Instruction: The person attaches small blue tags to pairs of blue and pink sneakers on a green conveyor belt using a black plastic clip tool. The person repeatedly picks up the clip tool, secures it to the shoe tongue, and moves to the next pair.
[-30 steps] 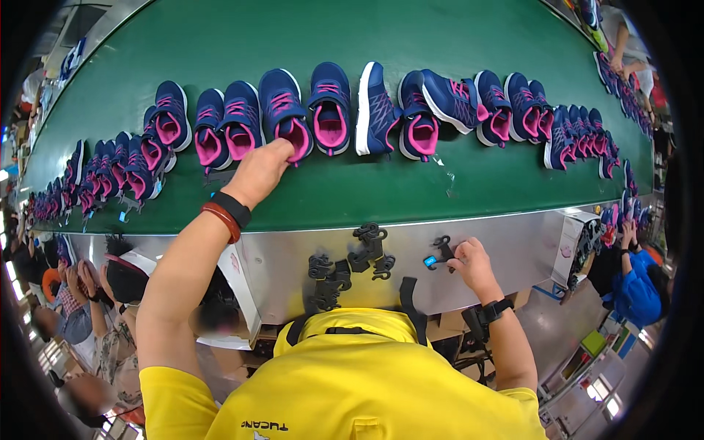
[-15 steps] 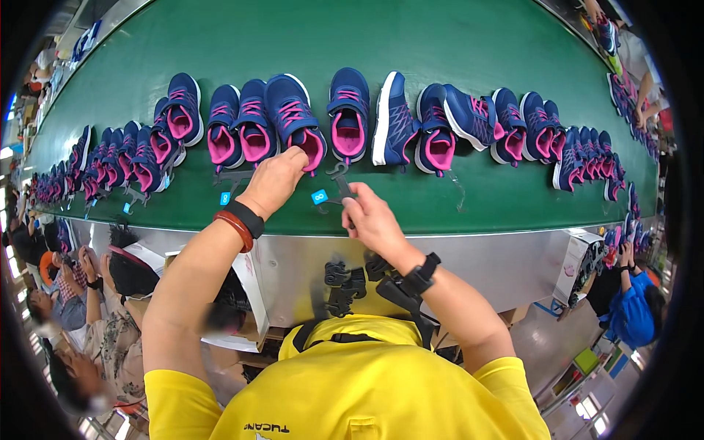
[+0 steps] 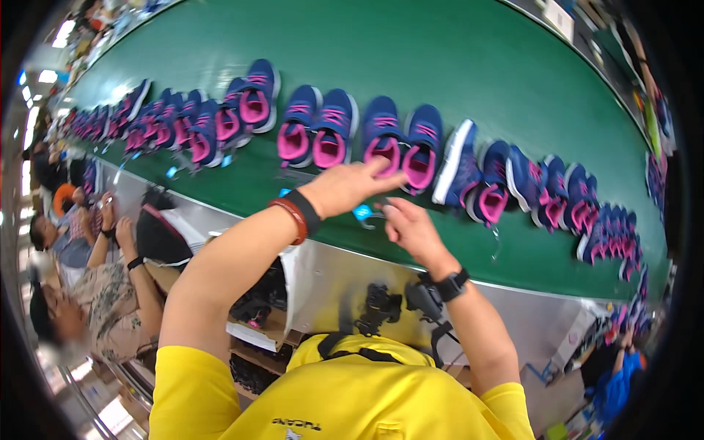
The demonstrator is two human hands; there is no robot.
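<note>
My left hand (image 3: 350,188) reaches over the heel of a navy sneaker (image 3: 380,114) with pink lining and laces, its fingers stretched out and apart. Close beside that shoe stands a matching sneaker (image 3: 424,132), its heel near my left fingertips. Just below them my right hand (image 3: 416,233) is closed in a pinch on a dark plastic shoe hanger, mostly hidden and blurred. A blue tag (image 3: 362,212) shows at the left of my right fingers. Both shoes rest upright on the green belt (image 3: 411,51), toes pointing away from me.
Left of the pair stand two more sneakers (image 3: 333,121); others line the belt both ways, one tipped sneaker (image 3: 456,165) at the right. Black hangers (image 3: 380,308) lie below the metal edge (image 3: 330,271). A person in a patterned shirt (image 3: 110,308) works at the left.
The view has turned, tilting the row. The two sneakers at my left hand now stand close together where a gap was. My left fingers have gone from gripping a heel to stretched out.
</note>
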